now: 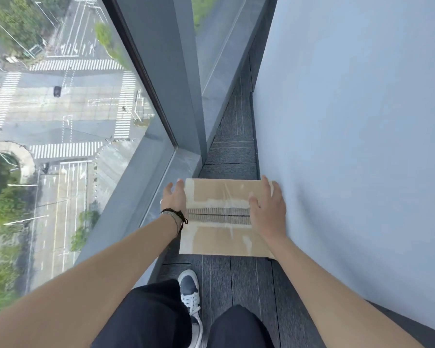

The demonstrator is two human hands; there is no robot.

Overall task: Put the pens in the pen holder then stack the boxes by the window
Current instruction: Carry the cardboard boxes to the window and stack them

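Observation:
A brown cardboard box (pixel 219 194) with torn tape along its top seam sits low in the narrow gap between the window sill and the white wall. My left hand (pixel 175 197) is at the box's left edge, fingers spread, thumb side against the cardboard. My right hand (pixel 268 209) lies flat on the box's right part, fingers apart, next to the wall. Whether either hand grips the box cannot be told. No pens or pen holder are in view.
A floor-to-ceiling window (pixel 60 109) with a grey frame and sill (pixel 161 177) runs along the left. A white wall (pixel 349 146) closes the right. Dark carpet (pixel 236 151) runs ahead in a narrow strip. My legs and a white shoe (pixel 190 292) are below.

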